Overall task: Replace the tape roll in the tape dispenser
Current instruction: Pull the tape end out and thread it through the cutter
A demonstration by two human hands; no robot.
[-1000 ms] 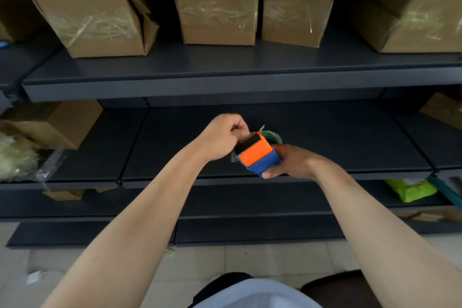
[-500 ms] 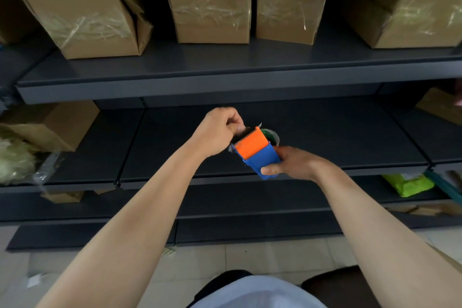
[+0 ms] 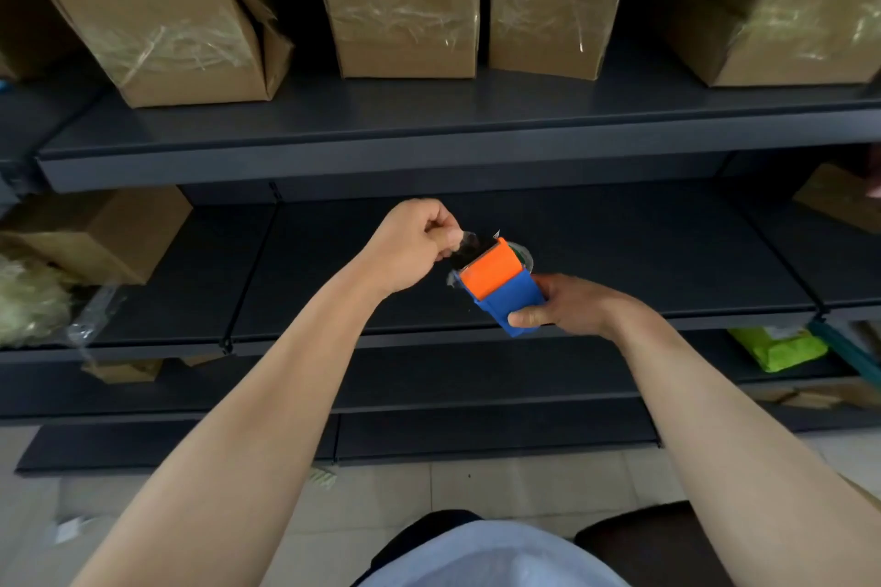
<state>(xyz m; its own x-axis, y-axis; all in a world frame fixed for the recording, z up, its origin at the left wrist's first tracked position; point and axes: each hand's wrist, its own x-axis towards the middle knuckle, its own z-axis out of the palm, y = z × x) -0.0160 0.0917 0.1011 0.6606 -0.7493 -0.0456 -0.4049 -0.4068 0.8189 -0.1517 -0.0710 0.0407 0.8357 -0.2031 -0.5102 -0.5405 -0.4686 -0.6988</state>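
A blue and orange tape dispenser (image 3: 500, 286) is held in mid-air in front of the middle shelf, tilted, with its orange part uppermost. My right hand (image 3: 567, 303) grips its blue lower end from the right. A clear tape roll (image 3: 522, 255) shows only as a sliver behind the orange part. My left hand (image 3: 414, 248) is closed up and to the left of the dispenser, pinching the loose end of clear tape (image 3: 465, 241) that runs from the dispenser's top.
Dark metal shelves (image 3: 429, 148) fill the view. Several cardboard boxes (image 3: 405, 0) stand on the upper shelf, another box (image 3: 100, 229) and crumpled plastic (image 3: 28, 300) lie at the left. A green packet (image 3: 777, 348) lies low right. Tiled floor lies below.
My left hand has drawn away to the upper left, stretching a short length of clear tape out of the dispenser. The dispenser has tilted and dropped slightly in my right hand.
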